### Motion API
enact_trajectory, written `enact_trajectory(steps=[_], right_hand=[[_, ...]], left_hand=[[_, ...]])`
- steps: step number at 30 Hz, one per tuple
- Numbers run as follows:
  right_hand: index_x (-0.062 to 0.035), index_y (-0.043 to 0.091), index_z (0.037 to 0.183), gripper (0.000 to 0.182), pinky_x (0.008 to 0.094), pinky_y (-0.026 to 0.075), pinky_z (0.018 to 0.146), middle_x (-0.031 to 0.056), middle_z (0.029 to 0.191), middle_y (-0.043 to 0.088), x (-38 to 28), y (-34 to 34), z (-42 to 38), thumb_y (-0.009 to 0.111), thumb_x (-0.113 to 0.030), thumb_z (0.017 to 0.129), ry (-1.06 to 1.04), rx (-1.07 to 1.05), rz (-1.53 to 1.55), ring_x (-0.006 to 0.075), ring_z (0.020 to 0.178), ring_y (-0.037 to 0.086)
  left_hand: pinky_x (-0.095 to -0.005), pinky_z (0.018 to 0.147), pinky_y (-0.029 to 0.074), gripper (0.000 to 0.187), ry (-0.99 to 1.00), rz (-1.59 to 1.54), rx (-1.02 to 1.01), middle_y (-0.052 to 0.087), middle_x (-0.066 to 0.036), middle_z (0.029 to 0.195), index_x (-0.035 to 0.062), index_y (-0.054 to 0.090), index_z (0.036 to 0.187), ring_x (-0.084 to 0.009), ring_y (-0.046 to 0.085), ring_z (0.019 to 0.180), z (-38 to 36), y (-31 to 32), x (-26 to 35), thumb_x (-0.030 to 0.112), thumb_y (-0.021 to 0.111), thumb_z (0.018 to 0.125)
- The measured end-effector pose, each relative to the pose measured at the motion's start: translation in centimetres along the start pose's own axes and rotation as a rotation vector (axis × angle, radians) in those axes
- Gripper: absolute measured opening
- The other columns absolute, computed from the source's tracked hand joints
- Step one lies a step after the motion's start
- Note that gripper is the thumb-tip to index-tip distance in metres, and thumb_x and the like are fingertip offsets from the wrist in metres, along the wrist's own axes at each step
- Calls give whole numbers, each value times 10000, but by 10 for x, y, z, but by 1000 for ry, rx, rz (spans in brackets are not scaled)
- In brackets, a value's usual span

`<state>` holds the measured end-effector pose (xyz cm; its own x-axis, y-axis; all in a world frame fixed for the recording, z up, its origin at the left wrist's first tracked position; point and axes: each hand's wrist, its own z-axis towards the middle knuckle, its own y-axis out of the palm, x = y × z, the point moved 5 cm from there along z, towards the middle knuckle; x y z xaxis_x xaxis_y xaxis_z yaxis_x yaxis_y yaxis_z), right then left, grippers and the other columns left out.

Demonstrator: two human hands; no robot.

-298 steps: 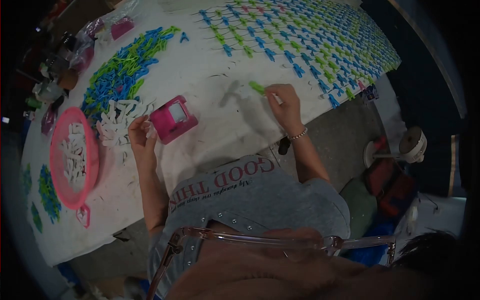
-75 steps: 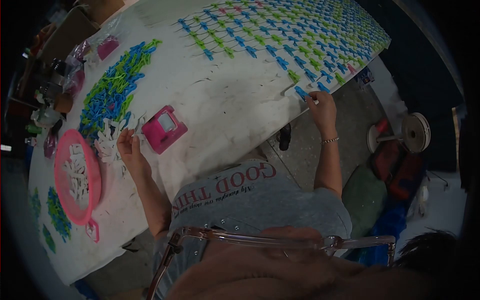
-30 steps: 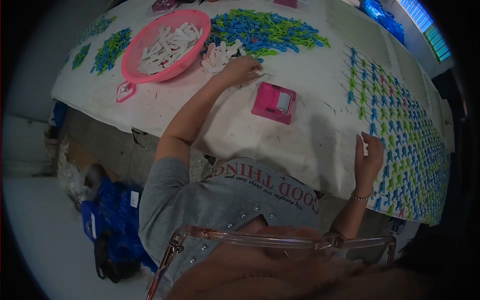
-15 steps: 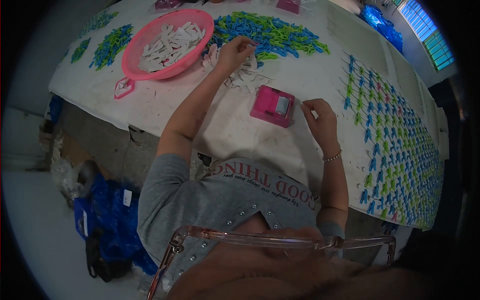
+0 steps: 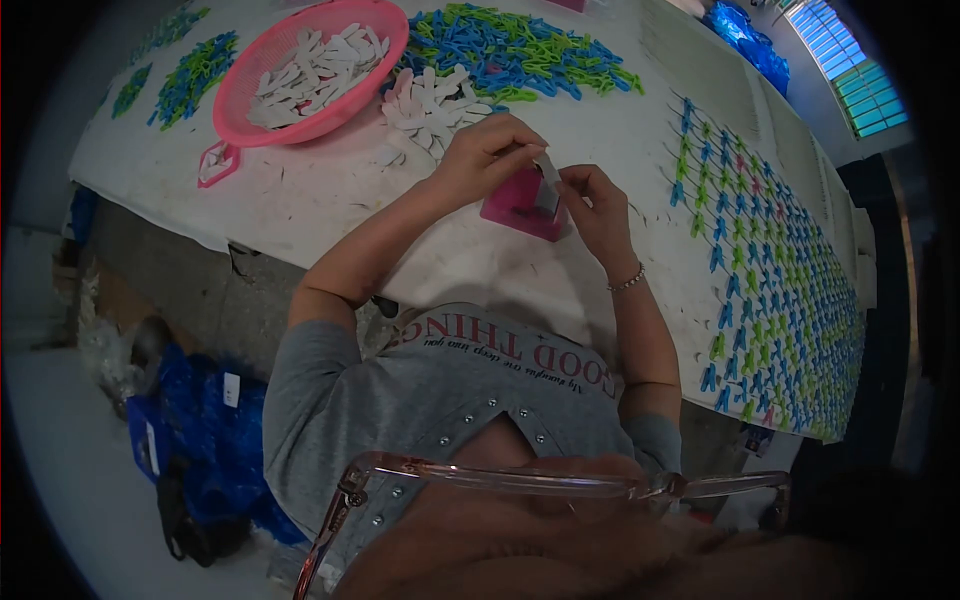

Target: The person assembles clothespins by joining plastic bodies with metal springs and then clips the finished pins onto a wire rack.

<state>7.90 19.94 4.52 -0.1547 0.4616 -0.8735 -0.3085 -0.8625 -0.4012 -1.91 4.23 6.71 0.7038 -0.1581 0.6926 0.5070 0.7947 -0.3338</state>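
Above a small pink box [image 5: 518,210], my left hand [image 5: 490,158] pinches a narrow white strip [image 5: 547,172] between thumb and fingers. From the other side, my right hand [image 5: 598,205] is closed with its fingertips at the strip's edge; the exact grip is partly hidden. My left hand and the strip cover part of the box. Just beyond my left wrist lies a loose heap of similar flat white pieces [image 5: 435,110].
A pink basket [image 5: 228,112] holding more white pieces stands at the back left. Blue and green clips [image 5: 510,55] are heaped behind. Rows of clips [image 5: 770,270] line the right side of the white table [image 5: 440,265]. Blue plastic bags [image 5: 215,420] lie on the floor at left.
My left hand has moved from the white heap toward me and right, bringing a white strip over the pink box. My right hand has closed in on the strip. The view has shifted slightly.
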Motion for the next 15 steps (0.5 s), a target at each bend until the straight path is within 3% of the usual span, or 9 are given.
enact_trajectory(steps=[1,3,6,12,15], right_hand=[[-15,632,946,115,266,500,666,66,860,648,5,1,-1,646,-38,835,5,-7,-5,131,745,630],[-28,637,917,108,292,492,651,87,834,637,9,3,-6,647,-22,809,-211,48,-183,192,724,620],[-40,636,904,117,329,483,643,103,823,627,16,9,-7,645,-18,789,-317,72,-270,246,729,592],[-49,632,888,117,355,475,661,87,809,621,15,13,-9,634,-6,779,-351,62,-301,260,761,575],[-44,633,890,126,360,471,674,89,802,613,13,6,-13,637,-8,769,-400,44,-378,266,766,571]], left_hand=[[-237,639,499,108,-6,-6,6,619,-49,878,10,642,976,-120,616,732,-3,0,0,42,625,874],[-260,636,496,131,128,161,-56,621,-61,874,27,652,959,-164,628,771,-9,5,8,5,642,830],[-287,641,498,158,114,192,-87,625,-65,885,48,661,948,-206,625,808,-17,6,0,7,662,796],[-341,735,449,167,271,420,-75,636,-45,872,95,666,903,-232,594,814,-23,0,3,66,706,744],[-367,768,398,92,156,412,-115,622,-28,823,120,643,858,-239,577,817,-27,2,-13,136,677,774]])
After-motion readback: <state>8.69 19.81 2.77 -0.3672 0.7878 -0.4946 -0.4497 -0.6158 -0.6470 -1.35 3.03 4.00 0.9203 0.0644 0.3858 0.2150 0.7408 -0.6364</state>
